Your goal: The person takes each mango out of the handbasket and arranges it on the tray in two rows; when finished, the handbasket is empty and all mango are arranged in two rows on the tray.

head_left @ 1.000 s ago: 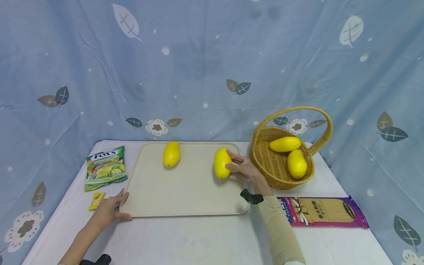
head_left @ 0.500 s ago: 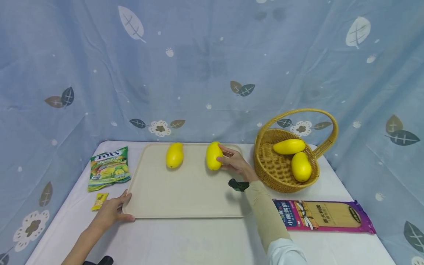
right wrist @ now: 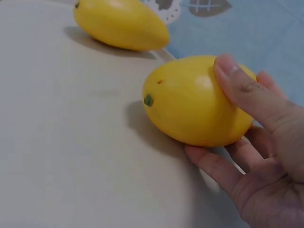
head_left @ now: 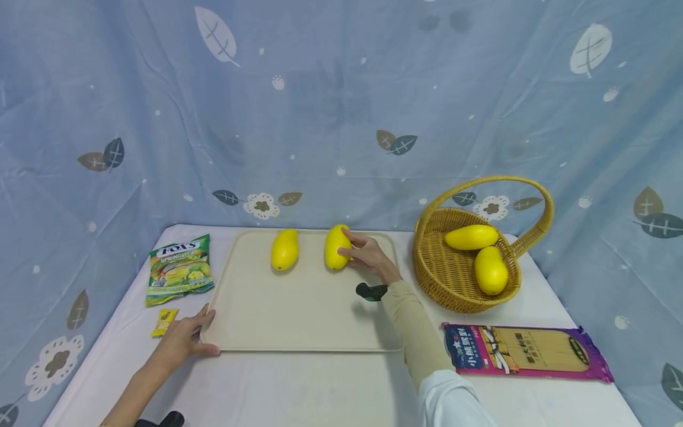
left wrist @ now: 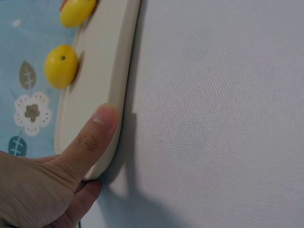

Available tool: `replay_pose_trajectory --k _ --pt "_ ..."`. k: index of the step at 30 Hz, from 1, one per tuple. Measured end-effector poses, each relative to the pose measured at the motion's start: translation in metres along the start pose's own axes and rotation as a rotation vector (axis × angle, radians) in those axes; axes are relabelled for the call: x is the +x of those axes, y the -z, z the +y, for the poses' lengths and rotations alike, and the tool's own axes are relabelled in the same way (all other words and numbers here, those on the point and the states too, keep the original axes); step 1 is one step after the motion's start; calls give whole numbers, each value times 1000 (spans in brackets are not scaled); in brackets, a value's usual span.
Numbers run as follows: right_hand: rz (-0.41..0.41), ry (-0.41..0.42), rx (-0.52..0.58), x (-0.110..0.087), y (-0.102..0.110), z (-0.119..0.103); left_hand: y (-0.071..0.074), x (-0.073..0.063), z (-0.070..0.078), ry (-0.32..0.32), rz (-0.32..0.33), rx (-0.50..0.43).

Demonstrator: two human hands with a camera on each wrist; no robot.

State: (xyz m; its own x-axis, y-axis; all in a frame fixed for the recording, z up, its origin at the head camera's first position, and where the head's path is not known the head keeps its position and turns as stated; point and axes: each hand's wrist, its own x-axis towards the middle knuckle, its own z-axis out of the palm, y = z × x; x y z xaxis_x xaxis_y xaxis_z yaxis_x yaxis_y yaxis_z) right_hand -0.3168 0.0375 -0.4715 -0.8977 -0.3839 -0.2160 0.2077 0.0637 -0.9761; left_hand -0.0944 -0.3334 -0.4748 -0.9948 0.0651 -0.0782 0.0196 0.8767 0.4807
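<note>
White cloth covers the bench. At the lower left of the head view the left hand grips the near corner of the beige tray; only the left wrist view shows how, with the thumb on top of the rim and the fingers curled beneath. Farther up, at the frame's centre, the right hand holds a yellow mango lying on the tray's far part. The right wrist view shows the thumb over the mango and the fingers under it, plus its green stem end. A second mango lies just to its left. At the right, the wicker basket holds two more mangoes.
</note>
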Motion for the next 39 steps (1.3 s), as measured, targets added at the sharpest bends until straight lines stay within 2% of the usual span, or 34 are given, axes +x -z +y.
replay_pose_trajectory --k 4,7,12,15,22,25,33,39 --pt "-19 -7 19 1 0 -2 1 -1 1 -17 13 1" --pt "-50 -3 -9 1 2 -4 1 -1 1 -18 12 0" --pt "-70 59 -175 1 6 -8 0 0 0 2 -10 -9" --pt "-71 89 -237 1 10 -9 0 0 -1 0 -6 -15" --pt "-111 82 -204 3 21 -8 0 -1 0 -35 26 -23" --pt "-141 82 -208 4 26 -7 0 -2 2 -30 21 -29" --pt "-229 56 -115 7 33 -5 0 -3 4 -29 25 -24" --pt "-273 50 -131 7 33 -9 1 -2 3 -36 27 -14"
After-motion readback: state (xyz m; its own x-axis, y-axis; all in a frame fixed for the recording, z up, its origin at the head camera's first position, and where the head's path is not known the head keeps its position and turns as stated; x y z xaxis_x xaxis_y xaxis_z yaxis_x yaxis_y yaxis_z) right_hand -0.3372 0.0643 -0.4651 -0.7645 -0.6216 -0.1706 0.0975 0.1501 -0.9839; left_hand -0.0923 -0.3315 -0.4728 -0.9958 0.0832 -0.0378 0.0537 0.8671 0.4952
